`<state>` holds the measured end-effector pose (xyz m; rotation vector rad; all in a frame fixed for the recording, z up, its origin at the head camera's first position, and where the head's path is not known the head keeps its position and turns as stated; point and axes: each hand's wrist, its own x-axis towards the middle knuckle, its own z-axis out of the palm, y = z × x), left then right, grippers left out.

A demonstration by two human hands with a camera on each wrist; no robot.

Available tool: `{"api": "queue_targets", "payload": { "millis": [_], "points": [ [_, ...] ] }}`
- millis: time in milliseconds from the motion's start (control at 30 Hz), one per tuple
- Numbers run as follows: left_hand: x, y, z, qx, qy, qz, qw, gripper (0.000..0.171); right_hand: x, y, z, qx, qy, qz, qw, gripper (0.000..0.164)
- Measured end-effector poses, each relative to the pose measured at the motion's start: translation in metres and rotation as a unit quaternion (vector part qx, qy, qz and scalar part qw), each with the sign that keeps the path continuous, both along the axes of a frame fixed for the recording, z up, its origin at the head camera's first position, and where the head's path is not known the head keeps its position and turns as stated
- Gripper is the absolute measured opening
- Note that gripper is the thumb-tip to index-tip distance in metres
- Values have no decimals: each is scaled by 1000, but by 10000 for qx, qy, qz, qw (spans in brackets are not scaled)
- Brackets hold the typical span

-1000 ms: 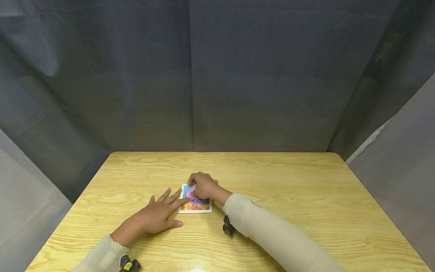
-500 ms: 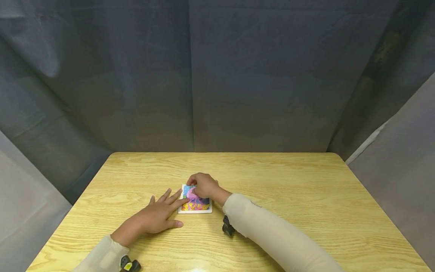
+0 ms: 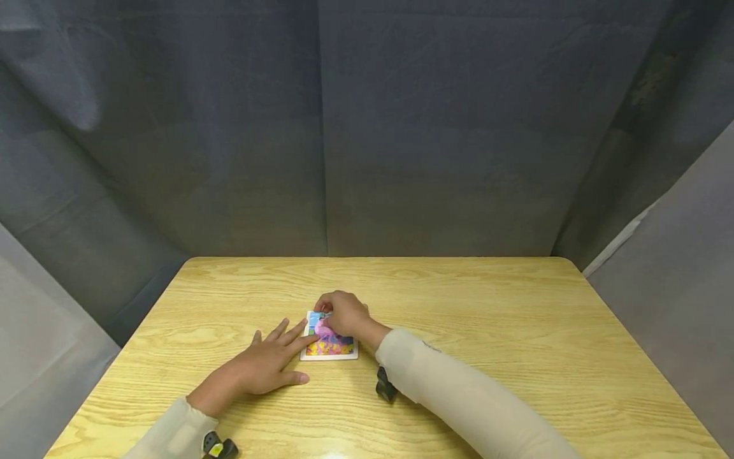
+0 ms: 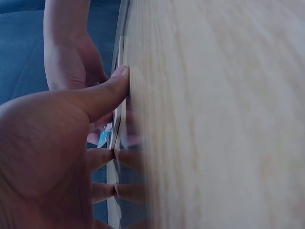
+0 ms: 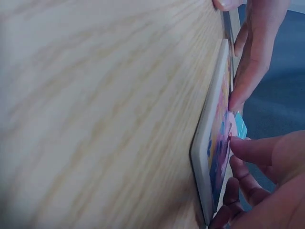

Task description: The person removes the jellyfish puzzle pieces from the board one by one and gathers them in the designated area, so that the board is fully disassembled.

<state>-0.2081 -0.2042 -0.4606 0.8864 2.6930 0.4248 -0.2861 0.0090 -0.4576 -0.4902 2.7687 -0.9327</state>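
Note:
A small white-framed picture puzzle (image 3: 329,349), pink above with yellow flowers below, lies flat on the table. My left hand (image 3: 265,366) rests beside it with fingers spread. One fingertip presses on the picture, and the thumb lies on the wood. Over the puzzle's upper right is my right hand (image 3: 345,313), bent at the fingers. It pinches a small pink and light-blue puzzle piece (image 5: 240,126), which tilts up from the picture in the right wrist view. The right hand hides the puzzle's upper right part in the head view.
The wooden table (image 3: 470,319) extends around both hands. A dark cloth curtain (image 3: 436,127) hangs behind its far edge, with pale panels at both sides. Black wrist cameras (image 3: 386,385) sit at the sleeves.
My right fingers have shifted slightly to the left, and the light-blue corner of the picture shows more tilted. The left hand stays where it was.

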Motion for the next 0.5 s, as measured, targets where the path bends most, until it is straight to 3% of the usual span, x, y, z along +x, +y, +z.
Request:
{"api": "queue_targets", "payload": {
  "millis": [500],
  "points": [
    [1,1,0,4,61,-53,10000,78,1,0,-1,-613,222,74,9978,11]
  ]
}}
